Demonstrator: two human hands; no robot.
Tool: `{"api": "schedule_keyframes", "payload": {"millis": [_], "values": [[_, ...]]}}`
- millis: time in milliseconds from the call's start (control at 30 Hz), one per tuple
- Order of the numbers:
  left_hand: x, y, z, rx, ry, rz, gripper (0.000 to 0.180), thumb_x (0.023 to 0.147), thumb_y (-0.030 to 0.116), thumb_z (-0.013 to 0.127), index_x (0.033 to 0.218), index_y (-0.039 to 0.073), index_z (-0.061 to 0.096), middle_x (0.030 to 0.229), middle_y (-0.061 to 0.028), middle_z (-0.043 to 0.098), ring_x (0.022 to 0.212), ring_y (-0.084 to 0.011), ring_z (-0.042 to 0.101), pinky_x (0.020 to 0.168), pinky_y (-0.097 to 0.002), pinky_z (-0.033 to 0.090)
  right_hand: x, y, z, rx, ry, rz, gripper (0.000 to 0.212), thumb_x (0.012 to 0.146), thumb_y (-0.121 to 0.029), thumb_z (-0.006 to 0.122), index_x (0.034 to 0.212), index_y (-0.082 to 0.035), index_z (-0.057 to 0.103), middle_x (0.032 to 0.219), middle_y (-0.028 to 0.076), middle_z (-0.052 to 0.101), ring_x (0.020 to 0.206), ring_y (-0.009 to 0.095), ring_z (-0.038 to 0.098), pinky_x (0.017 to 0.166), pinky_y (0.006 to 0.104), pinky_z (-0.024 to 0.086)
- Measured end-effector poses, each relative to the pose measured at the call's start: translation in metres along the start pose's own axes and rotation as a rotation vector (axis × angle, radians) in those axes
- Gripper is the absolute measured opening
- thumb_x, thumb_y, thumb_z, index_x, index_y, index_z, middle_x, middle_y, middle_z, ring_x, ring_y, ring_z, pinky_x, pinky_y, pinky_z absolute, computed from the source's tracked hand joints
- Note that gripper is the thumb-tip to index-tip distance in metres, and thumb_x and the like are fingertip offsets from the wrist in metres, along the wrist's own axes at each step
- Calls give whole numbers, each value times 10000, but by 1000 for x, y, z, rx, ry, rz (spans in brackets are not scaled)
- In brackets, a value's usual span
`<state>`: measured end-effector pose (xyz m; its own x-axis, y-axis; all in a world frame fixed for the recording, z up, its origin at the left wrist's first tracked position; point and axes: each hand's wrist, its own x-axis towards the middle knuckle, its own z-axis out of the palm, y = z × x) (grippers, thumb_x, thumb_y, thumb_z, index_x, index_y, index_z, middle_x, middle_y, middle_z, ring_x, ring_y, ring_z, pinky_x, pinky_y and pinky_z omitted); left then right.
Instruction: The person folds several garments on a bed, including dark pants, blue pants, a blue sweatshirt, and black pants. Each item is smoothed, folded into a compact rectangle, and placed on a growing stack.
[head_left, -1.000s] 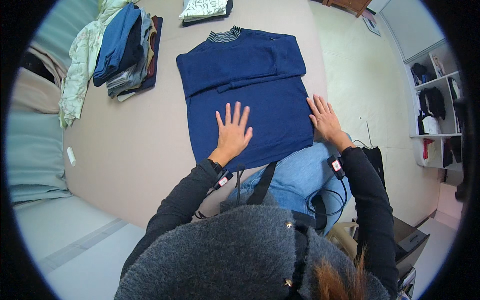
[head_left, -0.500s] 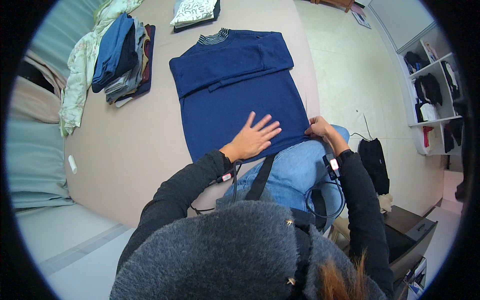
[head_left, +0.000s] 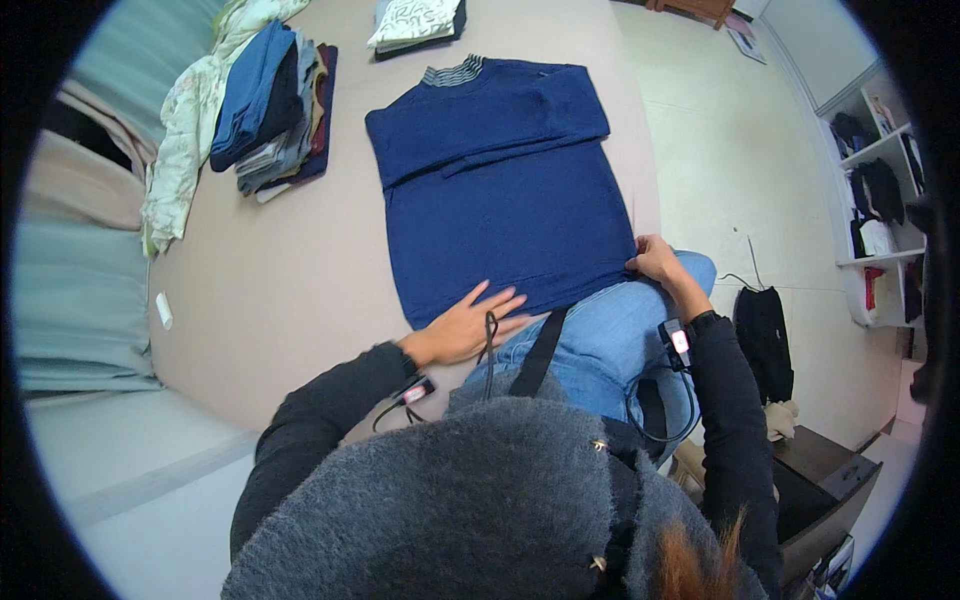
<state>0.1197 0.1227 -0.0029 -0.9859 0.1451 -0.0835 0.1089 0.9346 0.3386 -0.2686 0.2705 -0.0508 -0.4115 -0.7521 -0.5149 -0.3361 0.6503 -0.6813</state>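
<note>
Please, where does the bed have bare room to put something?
On the bed, the widest bare patch lies between the sweater and small white object; a narrower one, between sweater and clothes stack. It is crowded around the stack and floral cloth, and at the sweater's lower edge, with left hand and right hand.

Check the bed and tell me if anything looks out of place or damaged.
One small oddity: a white object lies alone near the left edge of the bed, apart from the stacked clothes; I can't tell what it is. The navy sweater lies mostly flat, with no visible damage.
</note>
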Motion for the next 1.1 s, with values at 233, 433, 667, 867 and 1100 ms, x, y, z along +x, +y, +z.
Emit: {"api": "schedule_keyframes", "payload": {"millis": [233,433,667,867,1100], "values": [[-126,31,-42,-394,-3,-774,299,957,99,563,1242,30,624,1265,-178,624,1137,-306,618,900,-383,523,-33,-33,-40,-318,110,-346,262,851,-81,637,1087,24,594,899,201,686,807,352,670,744,415,537],[-42,-38,-52,106,500,-590,514,960,143,552,1462,121,446,1542,-154,376,1439,-344,322,1166,-496,260,-18,-74,-33,-855,196,-922,571,905,22,440,1460,-112,418,1504,159,412,1384,333,404,1112,396,396],[-52,-23,-28,-15,15,-217,567,1024,329,438,1539,122,322,1607,-122,284,1492,-303,235,1201,-570,129,-14,-90,-5,-1089,-384,-1001,572,998,-122,372,1558,-209,290,1618,17,275,1501,287,212,1241,438,220],[-151,-14,-41,-362,-118,-331,525,1000,191,454,1513,114,370,1566,-109,362,1445,-261,351,1203,-506,247,-20,-69,-60,-1163,-261,-1315,451,954,-147,452,1402,-97,453,1464,139,445,1377,298,424,1147,378,399],[-107,-33,-40,175,-8,-85,511,952,130,486,1461,111,447,1499,-103,461,1412,-234,410,1191,-466,302,-7,-52,-63,-1204,-319,-1333,453,926,-161,493,1370,-80,535,1447,145,480,1406,313,401,1155,388,390]]}}
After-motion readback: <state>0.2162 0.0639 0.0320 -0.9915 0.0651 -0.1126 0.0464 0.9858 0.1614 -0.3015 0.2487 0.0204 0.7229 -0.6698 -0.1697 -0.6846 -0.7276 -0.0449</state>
